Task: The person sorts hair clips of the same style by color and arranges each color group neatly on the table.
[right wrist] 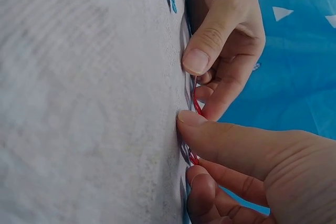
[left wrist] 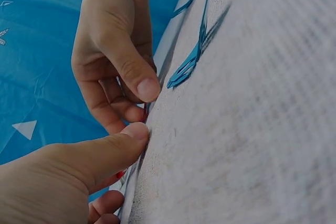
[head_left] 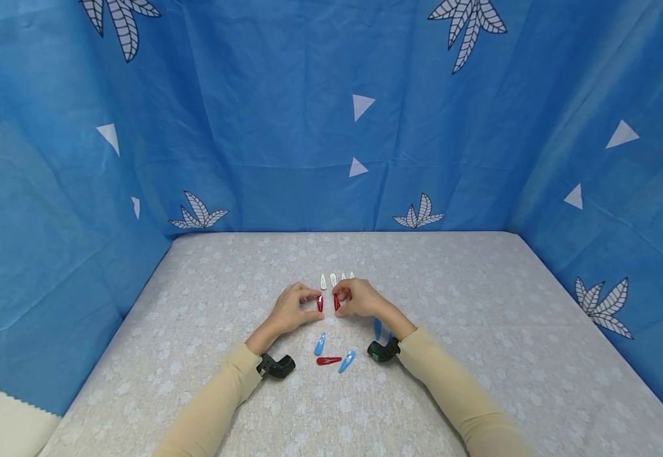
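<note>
In the head view, my left hand (head_left: 296, 309) holds a red snap hair clip (head_left: 320, 303) by its ends, between thumb and fingertips. Just to its right, my right hand (head_left: 361, 299) pinches a second red hair clip (head_left: 336, 302) the same way. Both clips point away from me, side by side at the tabletop. The right wrist view shows one red clip (right wrist: 196, 100) spanning the left thumb and finger. Fingers partly hide both clips. Several white hair clips (head_left: 323, 282) stand in a row just beyond the hands, some partly covered by the right hand.
Nearer to me lie a blue hair clip (head_left: 320, 344), a red clip (head_left: 328, 360) lying crosswise and another blue clip (head_left: 347, 360). More blue clips (head_left: 378, 328) are partly hidden under the right forearm. A blue curtain (head_left: 331, 127) surrounds the cloth-covered table (head_left: 457, 273).
</note>
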